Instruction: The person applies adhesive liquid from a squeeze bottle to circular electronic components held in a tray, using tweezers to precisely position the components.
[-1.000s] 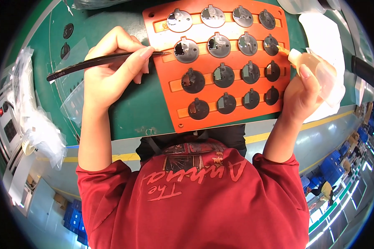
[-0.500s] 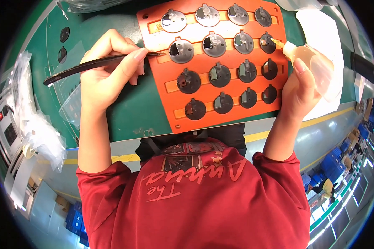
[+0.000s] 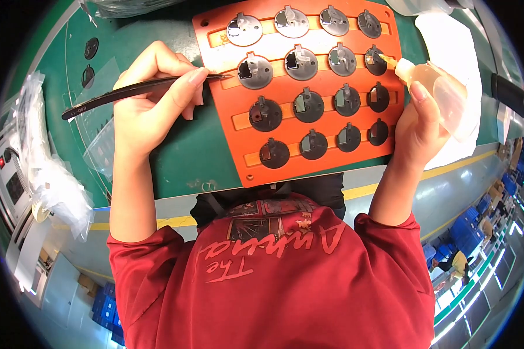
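Note:
Pinched in my left hand is a pair of black tweezers, its tip at the left edge of an orange tray. My right hand is wrapped round a translucent squeeze bottle. The bottle's thin yellowish nozzle points left, and its tip is at a round black disc at the right end of the second row from the back. Several similar discs lie in rows on the tray, each with a rectangular recess; glossy clear smears show on some in the two far rows.
Two small dark discs lie on the green table at the left. Clear plastic bags hang over its left edge. A white cloth or sheet lies at the right, under the bottle. A person is far off at lower right.
Almost nothing differs. Both hands hold their places, with the bottle's nozzle still at the same disc and the tweezers still at the tray's edge.

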The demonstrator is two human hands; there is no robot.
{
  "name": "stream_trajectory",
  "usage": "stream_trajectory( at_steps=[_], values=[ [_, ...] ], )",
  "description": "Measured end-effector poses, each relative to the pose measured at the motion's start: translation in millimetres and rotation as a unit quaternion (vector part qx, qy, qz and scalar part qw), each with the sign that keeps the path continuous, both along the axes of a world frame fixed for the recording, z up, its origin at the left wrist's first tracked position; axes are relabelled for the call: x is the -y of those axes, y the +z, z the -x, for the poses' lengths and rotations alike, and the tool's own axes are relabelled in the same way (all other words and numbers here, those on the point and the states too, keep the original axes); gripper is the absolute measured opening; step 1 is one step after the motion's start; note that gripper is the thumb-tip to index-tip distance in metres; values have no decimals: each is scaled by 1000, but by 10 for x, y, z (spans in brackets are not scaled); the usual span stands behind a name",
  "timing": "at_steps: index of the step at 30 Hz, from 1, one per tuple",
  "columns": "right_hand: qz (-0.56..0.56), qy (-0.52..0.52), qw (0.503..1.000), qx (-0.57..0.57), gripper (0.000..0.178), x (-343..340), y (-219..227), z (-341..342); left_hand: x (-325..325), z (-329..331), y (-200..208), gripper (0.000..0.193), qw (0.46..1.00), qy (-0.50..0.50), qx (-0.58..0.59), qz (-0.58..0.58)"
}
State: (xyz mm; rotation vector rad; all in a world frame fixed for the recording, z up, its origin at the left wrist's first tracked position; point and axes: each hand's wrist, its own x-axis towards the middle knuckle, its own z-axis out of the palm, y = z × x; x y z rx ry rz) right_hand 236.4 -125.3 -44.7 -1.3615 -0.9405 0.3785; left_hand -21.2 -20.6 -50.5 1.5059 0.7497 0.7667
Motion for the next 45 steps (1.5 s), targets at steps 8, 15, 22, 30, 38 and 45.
stream_trajectory(
  at_steps=[8, 15, 22, 30, 38, 45],
  values=[
    [-77, -24, 997, -3, 22, -2, -71, -115, -7, -18, 35, 7, 1000, 0, -5, 3],
    [-109, -101, 982, -121, 12, -74, 34, -83, -23, -71, 144, 16, 988, 24, 143, 50],
    [-40, -28, 997, -64, 15, -14, 87, -202, 97, -562, 458, 14, 999, -30, 36, 25],
    [-90, -124, 987, 54, 17, -73, -8, -157, 12, -984, 393, 16, 960, -106, -90, -242],
    [-6, -52, 998, 31, 39, 52, 52, -141, 30, -1096, 315, 18, 896, -96, -147, -408],
    [-49, -132, 986, -85, 37, -60, 92, -3, 170, -1228, 464, 19, 882, -80, -151, -440]
  ],
)
